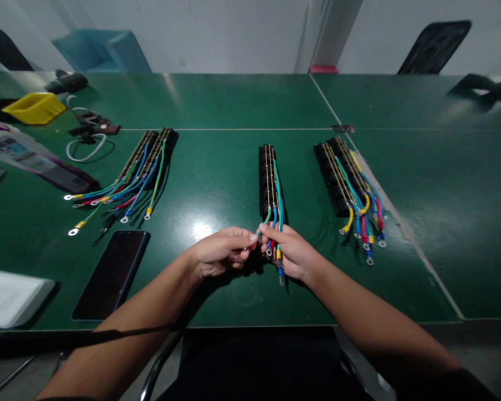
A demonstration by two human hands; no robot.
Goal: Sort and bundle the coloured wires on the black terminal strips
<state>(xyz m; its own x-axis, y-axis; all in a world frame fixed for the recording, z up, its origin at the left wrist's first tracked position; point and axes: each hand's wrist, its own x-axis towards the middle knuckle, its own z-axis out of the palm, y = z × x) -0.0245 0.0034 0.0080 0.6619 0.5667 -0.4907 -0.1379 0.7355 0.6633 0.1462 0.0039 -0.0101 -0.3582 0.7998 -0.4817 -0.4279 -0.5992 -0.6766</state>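
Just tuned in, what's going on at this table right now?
A person works at the middle terminal strip on the green table. Their right hand grips the coloured wires at its near end, and the left hand pinches at those wire ends. A left strip set and a right strip set lie apart from the hands, a phone by the left arm.

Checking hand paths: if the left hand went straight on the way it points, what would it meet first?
The right hand, pinching coloured wires: the left hand points rightward at it, fingertips seemingly touching, though depth is unclear.
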